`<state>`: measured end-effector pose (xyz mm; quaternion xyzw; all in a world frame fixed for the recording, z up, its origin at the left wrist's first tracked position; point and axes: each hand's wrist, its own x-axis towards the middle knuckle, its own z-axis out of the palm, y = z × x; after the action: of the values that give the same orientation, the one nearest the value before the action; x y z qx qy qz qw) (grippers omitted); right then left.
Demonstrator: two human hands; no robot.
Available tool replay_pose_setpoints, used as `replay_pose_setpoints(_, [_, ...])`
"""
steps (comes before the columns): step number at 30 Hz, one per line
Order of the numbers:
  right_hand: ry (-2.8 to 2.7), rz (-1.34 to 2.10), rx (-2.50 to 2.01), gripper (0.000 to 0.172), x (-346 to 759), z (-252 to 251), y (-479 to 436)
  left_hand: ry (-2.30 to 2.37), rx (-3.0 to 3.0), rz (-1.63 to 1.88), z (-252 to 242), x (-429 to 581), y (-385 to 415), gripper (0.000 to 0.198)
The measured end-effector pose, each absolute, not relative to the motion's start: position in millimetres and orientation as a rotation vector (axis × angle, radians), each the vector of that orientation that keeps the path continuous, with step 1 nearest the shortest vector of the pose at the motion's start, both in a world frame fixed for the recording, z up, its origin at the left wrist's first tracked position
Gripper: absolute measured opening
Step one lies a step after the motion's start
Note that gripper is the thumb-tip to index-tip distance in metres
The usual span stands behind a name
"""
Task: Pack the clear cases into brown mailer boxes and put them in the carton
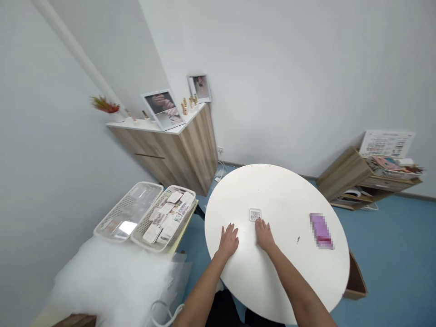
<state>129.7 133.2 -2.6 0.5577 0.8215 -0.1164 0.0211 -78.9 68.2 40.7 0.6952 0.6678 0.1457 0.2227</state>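
Note:
A small clear square case (255, 215) with a dark pattern of little items inside lies on the round white table (262, 272). The fingertips of my right hand (265, 235) reach its near right corner and seem to touch it; the fingers are stretched out, not wrapped around it. To the left of the case, my left hand (229, 242) rests on the tabletop with its fingers apart and nothing in it. What exactly fills the case is too small to make out.
A blurred purple item (321, 230) and a small dark scrap (298, 239) lie on the table's right side. At left are a basket of cards (190, 194) and another basket (102, 225) beside white wrapping (116, 277). A wooden cabinet (197, 150) and shelf (344, 177) stand behind.

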Motion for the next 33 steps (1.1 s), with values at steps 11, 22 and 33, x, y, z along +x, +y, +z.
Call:
replay_pose_setpoints(11, [3.081, -0.413, 1.387, 0.048, -32, 59, 109, 2.283, 1.562, 0.805, 93, -211, -77, 0.035])
replay_pose_setpoints(22, [3.291, -0.613, 0.034, 0.035, -223, 102, -33, 2.827, 1.019, 0.682, 40, -289, -229, 0.050])
replay_pose_setpoints(33, [2.979, -0.316, -0.211, 0.045, -298, 60, -67, 2.745, 1.054, 0.417, 11, -269, -262, 0.058])
